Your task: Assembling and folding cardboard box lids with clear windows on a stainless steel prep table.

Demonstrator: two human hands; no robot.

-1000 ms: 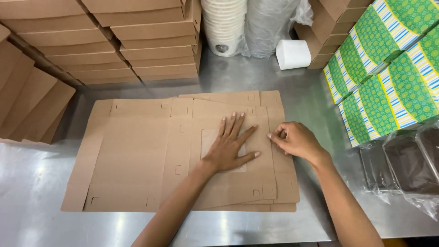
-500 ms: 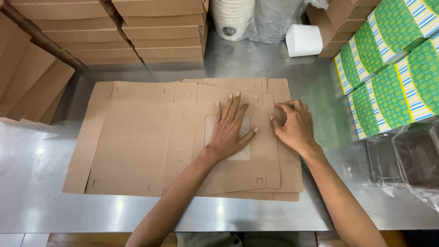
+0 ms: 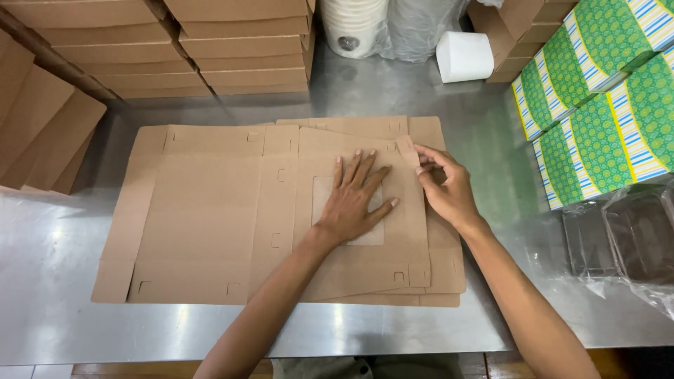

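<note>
While the left hand (image 3: 356,203) is pressed flat with fingers spread on the top flat cardboard box blank (image 3: 281,217), lying on the steel table (image 3: 49,295), its right edge flap (image 3: 407,151) is pinched by the right hand (image 3: 446,189). A clean fold is best got if the panel is kept pinned and the flap is bent along its score line, away from the folded boxes (image 3: 140,63) stacked beyond.

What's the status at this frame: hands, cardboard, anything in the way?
Left hand flat on top flat box blank, over its window cutout. Right hand pinching the blank's right edge flap. More blanks stacked beneath; nothing in the way on the steel table.
</note>
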